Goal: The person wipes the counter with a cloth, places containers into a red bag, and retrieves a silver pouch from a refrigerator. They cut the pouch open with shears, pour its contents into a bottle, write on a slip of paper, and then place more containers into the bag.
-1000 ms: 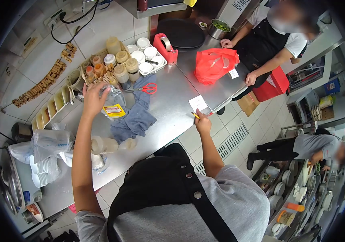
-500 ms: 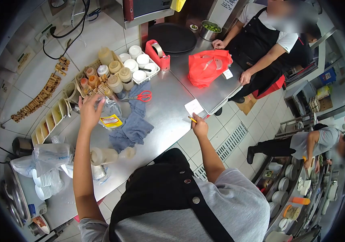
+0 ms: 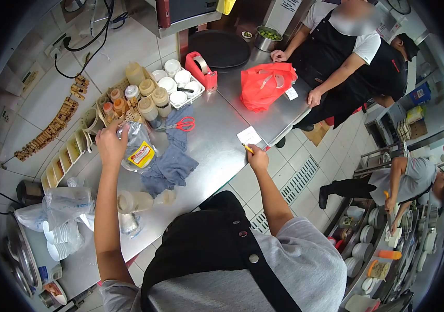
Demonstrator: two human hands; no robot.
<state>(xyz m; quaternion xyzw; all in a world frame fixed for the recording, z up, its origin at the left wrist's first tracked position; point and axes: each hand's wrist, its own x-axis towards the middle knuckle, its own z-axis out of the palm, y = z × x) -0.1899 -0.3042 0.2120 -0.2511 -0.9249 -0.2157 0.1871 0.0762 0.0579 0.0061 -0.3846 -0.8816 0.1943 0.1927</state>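
Note:
My left hand [image 3: 111,144] grips the edge of a clear plastic bag [image 3: 140,148] with a yellow label, above the steel counter. A blue cloth [image 3: 167,167] lies beside the bag, and red-handled scissors [image 3: 184,124] rest at the cloth's upper end. My right hand [image 3: 257,157] is closed on a yellow pen [image 3: 248,148], whose tip is at a small white paper [image 3: 249,136] by the counter's edge. Farther back, a red plastic bag [image 3: 264,86] stands on the counter with a white slip at its side.
Sauce bottles [image 3: 148,108], stacked white cups [image 3: 183,78] and a red tape dispenser [image 3: 201,70] line the wall side. A person in a black apron [image 3: 331,57] stands beyond the red bag. Another person [image 3: 406,179] works at the right shelves. A squeeze bottle [image 3: 133,202] lies nearer me.
My left hand has moved slightly down and left, drawing the clear bag up and more into view. The person at the right has moved their arms; another behind the apron wearer shows more.

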